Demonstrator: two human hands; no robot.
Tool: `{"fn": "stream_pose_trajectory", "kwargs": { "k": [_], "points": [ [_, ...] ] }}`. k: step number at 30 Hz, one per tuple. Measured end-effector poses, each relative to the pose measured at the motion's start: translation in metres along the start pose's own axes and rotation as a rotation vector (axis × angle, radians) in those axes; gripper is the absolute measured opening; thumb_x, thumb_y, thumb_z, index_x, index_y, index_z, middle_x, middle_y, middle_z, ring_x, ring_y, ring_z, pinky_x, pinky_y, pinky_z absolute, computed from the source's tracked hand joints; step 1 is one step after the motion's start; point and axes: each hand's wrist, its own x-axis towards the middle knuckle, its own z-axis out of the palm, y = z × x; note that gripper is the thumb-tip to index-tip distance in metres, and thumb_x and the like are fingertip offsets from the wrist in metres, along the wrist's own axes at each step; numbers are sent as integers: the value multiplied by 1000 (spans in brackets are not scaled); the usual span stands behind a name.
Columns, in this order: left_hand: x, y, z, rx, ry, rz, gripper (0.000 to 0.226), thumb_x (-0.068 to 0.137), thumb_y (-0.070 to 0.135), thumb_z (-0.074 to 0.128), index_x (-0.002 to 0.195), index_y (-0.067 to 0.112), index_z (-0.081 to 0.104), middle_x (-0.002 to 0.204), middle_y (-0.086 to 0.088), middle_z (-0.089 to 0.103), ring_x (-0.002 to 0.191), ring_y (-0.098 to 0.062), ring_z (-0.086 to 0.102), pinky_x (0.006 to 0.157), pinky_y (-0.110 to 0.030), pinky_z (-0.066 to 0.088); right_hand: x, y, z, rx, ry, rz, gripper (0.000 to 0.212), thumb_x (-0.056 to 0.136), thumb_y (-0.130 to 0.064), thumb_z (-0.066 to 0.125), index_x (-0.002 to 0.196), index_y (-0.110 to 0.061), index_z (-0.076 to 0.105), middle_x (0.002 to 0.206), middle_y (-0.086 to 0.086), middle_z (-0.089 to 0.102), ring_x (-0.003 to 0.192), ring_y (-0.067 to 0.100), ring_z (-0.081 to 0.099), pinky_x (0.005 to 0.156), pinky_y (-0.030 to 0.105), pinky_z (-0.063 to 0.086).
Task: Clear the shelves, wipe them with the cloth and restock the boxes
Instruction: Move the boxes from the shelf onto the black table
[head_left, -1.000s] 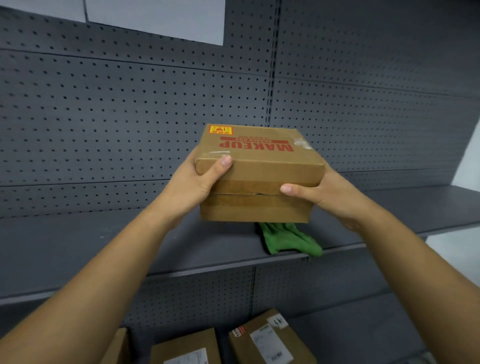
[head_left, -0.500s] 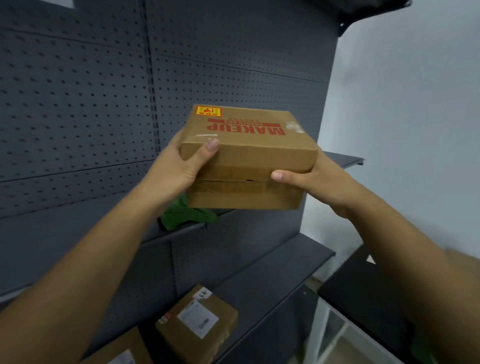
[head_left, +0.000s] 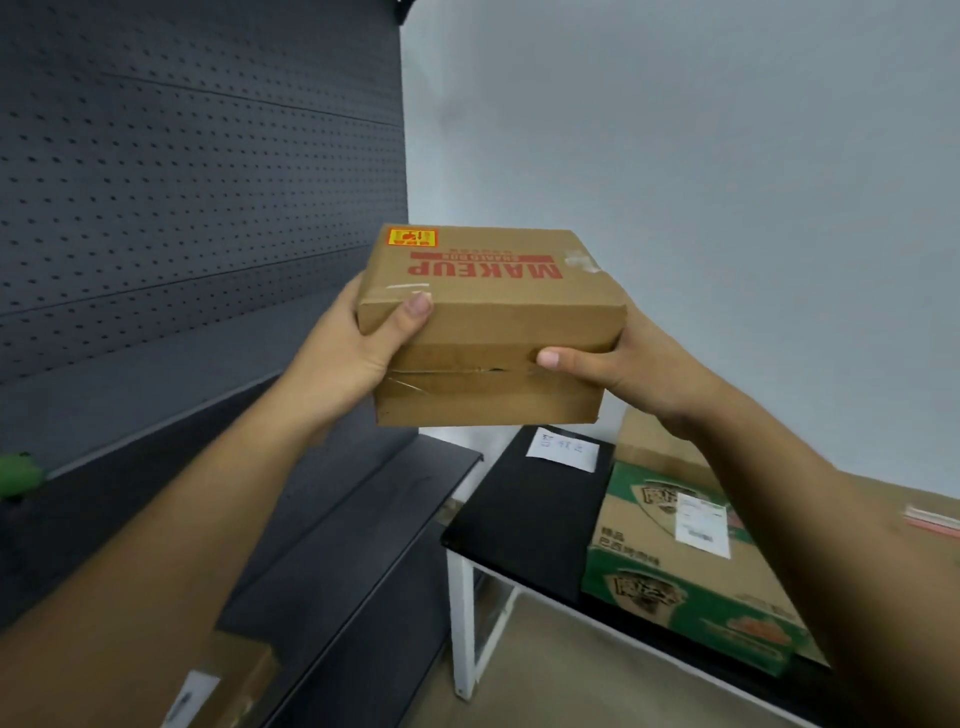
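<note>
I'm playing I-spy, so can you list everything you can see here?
makeup box: one, brown with red letters, held in both hands
cloth: one, green, shelf at far left
shelving unit: one, dark grey, left
labelled box: one, brown, low shelf, bottom left
table: one, black top, white legs, right of shelving
paper note: one, white, on table
printed carton: one, green and brown, on table
plain box: at least one, brown, behind carton
left hand: one, grips box's left side
right hand: one, grips box's right side
</note>
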Motion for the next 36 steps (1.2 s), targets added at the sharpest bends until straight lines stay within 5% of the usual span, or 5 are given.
{"fn": "stream_pose_trajectory", "kwargs": {
  "k": [16,29,36],
  "points": [
    [61,-43,256,-151,-372,-30,50,82,59,60,127,40,52,115,20,67,96,10,66,71,-5,50,-104,120,-187,-95,275,238,87,79,-33,88,149,-36,36,134,-13,64,122,6,61,104,37,52],
    [145,-145,380,-176,-620,-92,79,76,81,60,143,43,43,127,22,64,116,-2,61,98,-34,51,-98,227,-247,-114,386,468,91,77,-38,89,150,-40,34,134,-14,63,122,7,62,94,29,57],
    [164,-192,429,-177,-696,-143,69,76,76,63,136,49,40,114,34,64,104,16,59,93,-26,49,-98,284,-261,-101,415,577,93,78,-32,89,150,-43,31,134,-15,60,115,-2,62,86,17,55]
  ]
}}
